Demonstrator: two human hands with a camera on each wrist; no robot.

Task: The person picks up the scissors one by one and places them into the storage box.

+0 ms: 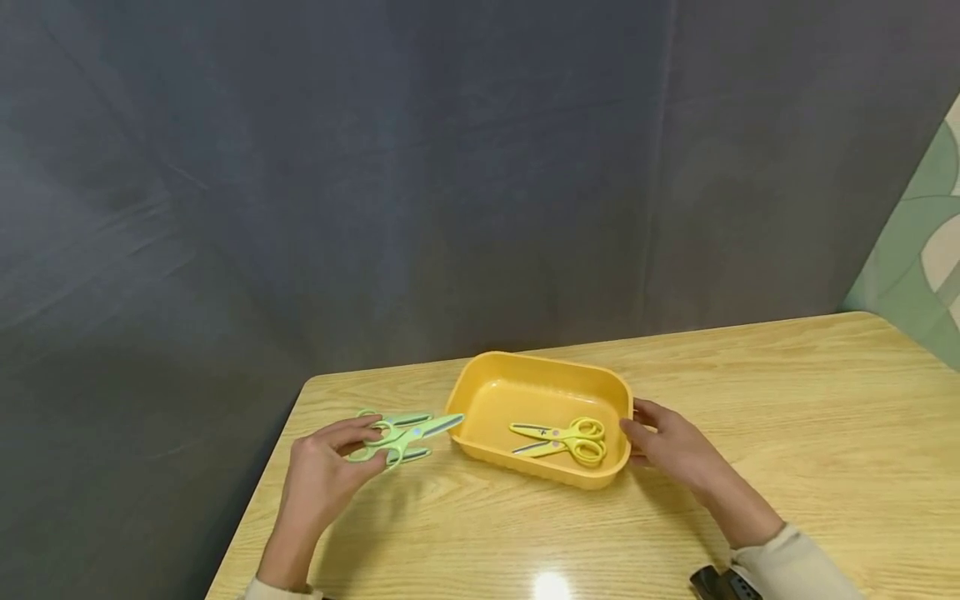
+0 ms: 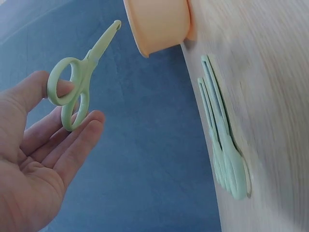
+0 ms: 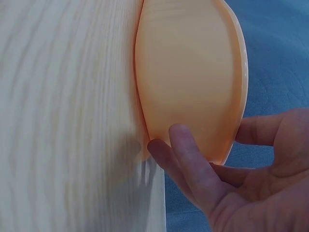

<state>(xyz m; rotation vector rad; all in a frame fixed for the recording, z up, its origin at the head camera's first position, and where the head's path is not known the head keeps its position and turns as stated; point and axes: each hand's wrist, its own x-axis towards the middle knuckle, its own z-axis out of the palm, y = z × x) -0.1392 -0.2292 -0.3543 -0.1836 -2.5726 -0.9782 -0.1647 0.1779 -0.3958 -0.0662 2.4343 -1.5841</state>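
My left hand [image 1: 326, 471] holds a pair of light green scissors [image 1: 429, 429] by the handle loops, with the thumb in one loop in the left wrist view. Its blades are together and point at the left end of a yellow plastic tray [image 1: 491, 408]. Beneath them, more green scissors [image 2: 231, 164] lie on the table, partly hidden by the hand in the head view. At the tray's right end, my right hand [image 1: 667, 442] grips the wall, thumb at the rim and fingertips against the outside. Two pairs of yellow scissors [image 1: 573, 433] lie inside the tray, toward its right.
The light wooden table [image 1: 810, 417] has a rounded back edge, and a dark grey curtain [image 1: 480, 183] hangs behind it. A green patterned surface [image 1: 911, 258] shows at the far right. Near the right sleeve is a black object [image 1: 720, 583].
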